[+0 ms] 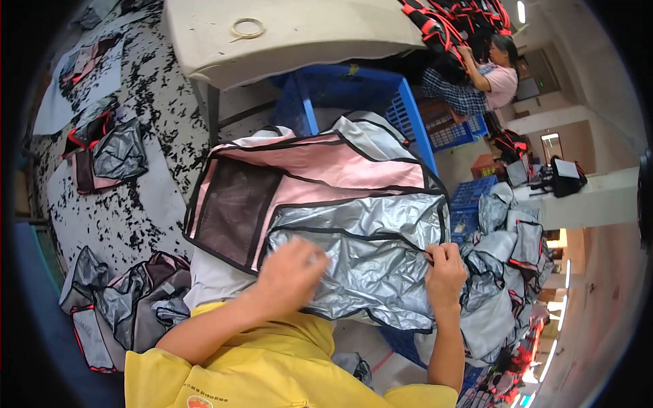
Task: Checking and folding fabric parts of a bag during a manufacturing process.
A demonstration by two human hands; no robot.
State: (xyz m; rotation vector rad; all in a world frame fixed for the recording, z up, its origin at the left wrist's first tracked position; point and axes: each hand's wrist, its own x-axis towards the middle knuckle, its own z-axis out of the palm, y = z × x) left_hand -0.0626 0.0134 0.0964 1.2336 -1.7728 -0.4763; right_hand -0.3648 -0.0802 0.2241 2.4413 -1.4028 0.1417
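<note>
Across my lap and the front of a blue crate lies an unfinished sewn bag (360, 234), with crinkled silver lining, pink fabric and black binding along its edges. A dark mesh pocket (238, 200) covers its left part. My right hand (445, 275) pinches the black-bound edge at the right side of the silver lining. Over the lower left of the lining is my left hand (292, 272), its fingers smeared by motion; whether it touches the fabric I cannot tell.
The blue crate (354, 85) stands just beyond the bag, beside a cloth-covered table (292, 47) bearing a tape roll (247, 28). Silver bag pieces pile at right (496, 272) and lower left (129, 299). Black scraps litter the floor (163, 109). A person (486, 78) sits working at far right.
</note>
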